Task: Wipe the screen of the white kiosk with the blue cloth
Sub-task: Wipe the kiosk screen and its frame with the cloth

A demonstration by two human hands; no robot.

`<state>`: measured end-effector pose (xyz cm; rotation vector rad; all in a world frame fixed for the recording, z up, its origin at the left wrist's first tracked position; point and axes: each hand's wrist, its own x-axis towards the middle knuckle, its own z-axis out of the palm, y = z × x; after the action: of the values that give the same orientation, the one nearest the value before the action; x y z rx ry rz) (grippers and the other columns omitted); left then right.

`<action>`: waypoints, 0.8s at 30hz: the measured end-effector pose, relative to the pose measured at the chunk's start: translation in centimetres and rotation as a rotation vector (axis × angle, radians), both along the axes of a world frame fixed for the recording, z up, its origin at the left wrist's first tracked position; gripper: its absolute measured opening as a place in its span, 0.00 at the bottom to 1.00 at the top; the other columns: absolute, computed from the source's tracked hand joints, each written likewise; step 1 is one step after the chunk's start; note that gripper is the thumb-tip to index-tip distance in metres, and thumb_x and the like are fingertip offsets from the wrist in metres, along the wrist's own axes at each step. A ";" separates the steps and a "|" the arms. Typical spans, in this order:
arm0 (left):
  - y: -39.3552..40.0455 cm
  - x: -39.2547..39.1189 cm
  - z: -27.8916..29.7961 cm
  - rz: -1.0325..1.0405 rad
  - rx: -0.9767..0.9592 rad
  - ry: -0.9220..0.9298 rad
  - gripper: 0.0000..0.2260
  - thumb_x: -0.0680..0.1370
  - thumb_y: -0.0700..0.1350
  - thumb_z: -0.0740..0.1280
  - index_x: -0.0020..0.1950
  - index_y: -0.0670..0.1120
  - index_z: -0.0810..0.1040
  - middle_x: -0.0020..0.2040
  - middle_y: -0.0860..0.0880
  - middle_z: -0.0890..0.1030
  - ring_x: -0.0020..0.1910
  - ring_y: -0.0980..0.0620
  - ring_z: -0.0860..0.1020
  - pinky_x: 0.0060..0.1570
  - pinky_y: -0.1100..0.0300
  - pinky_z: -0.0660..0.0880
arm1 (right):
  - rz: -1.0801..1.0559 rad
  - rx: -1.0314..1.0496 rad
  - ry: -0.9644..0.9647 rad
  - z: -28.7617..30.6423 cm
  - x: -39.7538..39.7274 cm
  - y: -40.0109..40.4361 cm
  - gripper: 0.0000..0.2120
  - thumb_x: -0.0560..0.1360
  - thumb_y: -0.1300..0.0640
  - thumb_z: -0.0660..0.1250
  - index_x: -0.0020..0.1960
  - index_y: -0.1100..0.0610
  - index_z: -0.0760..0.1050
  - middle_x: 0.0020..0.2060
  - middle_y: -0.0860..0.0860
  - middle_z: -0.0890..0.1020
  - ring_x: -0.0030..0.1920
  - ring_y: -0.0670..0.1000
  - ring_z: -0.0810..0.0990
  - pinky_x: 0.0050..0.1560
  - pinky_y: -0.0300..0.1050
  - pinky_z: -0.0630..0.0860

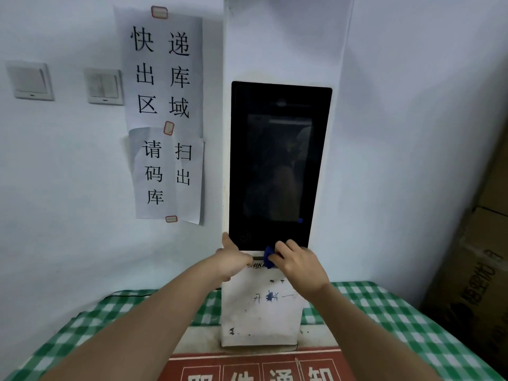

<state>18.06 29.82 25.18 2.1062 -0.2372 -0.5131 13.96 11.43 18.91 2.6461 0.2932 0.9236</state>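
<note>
The white kiosk (277, 37) stands upright against the wall, with a tall black screen (277, 166) set in its front. My right hand (298, 264) grips a small blue cloth (268, 255) and holds it at the bottom edge of the screen, just above the logo strip. My left hand (233, 257) is on the kiosk's lower left edge, thumb up along the side of the screen frame, fingers curled at the front.
The kiosk stands on a table with a green checked cloth (384, 312). A red notice sign (255, 367) lies in front of it. Paper signs (165, 111) and two light switches (104, 86) are on the wall to the left. Cardboard boxes (472, 270) stand at right.
</note>
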 end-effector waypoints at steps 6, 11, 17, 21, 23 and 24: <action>-0.9 0.6 0.0 0.062 -0.060 -0.031 0.45 0.76 0.43 0.65 0.77 0.52 0.31 0.77 0.44 0.57 0.69 0.44 0.67 0.61 0.56 0.72 | -0.069 0.184 -0.284 4.6 0.4 -0.3 0.20 0.60 0.71 0.72 0.49 0.57 0.79 0.40 0.52 0.77 0.37 0.54 0.73 0.25 0.43 0.69; -1.5 0.9 -0.7 0.088 -0.048 -0.021 0.46 0.76 0.42 0.65 0.76 0.54 0.30 0.77 0.44 0.55 0.71 0.43 0.66 0.68 0.48 0.69 | -0.069 0.132 -0.124 1.0 0.1 -1.0 0.24 0.53 0.72 0.75 0.46 0.57 0.78 0.39 0.51 0.76 0.36 0.53 0.73 0.26 0.42 0.68; -2.0 0.9 -0.6 0.092 -0.035 -0.018 0.46 0.76 0.44 0.65 0.75 0.53 0.28 0.78 0.43 0.54 0.72 0.42 0.65 0.69 0.47 0.68 | -0.066 0.051 -0.024 1.8 -1.6 -1.9 0.24 0.51 0.68 0.78 0.45 0.56 0.79 0.40 0.51 0.77 0.36 0.53 0.74 0.22 0.41 0.67; -2.0 1.0 -0.5 0.091 -0.047 -0.002 0.47 0.75 0.46 0.65 0.75 0.53 0.28 0.78 0.43 0.55 0.72 0.42 0.65 0.70 0.48 0.67 | -0.115 0.185 -0.256 5.3 -0.7 -1.5 0.22 0.57 0.72 0.74 0.47 0.57 0.79 0.39 0.52 0.76 0.36 0.54 0.74 0.22 0.42 0.65; -2.0 1.1 -0.5 0.089 -0.049 -0.002 0.47 0.75 0.46 0.65 0.75 0.53 0.28 0.77 0.43 0.55 0.72 0.43 0.65 0.70 0.48 0.67 | -0.123 0.181 -0.263 4.9 -0.5 -1.5 0.22 0.56 0.74 0.74 0.46 0.58 0.79 0.38 0.53 0.76 0.36 0.54 0.73 0.22 0.41 0.64; -1.9 1.1 -0.6 0.088 -0.050 -0.004 0.47 0.75 0.46 0.65 0.75 0.53 0.28 0.77 0.43 0.55 0.71 0.43 0.65 0.69 0.49 0.67 | -0.124 0.171 -0.233 4.1 -0.5 -1.7 0.23 0.54 0.74 0.74 0.46 0.58 0.79 0.38 0.52 0.77 0.35 0.54 0.74 0.22 0.41 0.64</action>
<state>19.16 27.90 24.63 2.0591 -0.1569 -0.4460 13.48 9.77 23.02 2.6357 -0.0061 1.2505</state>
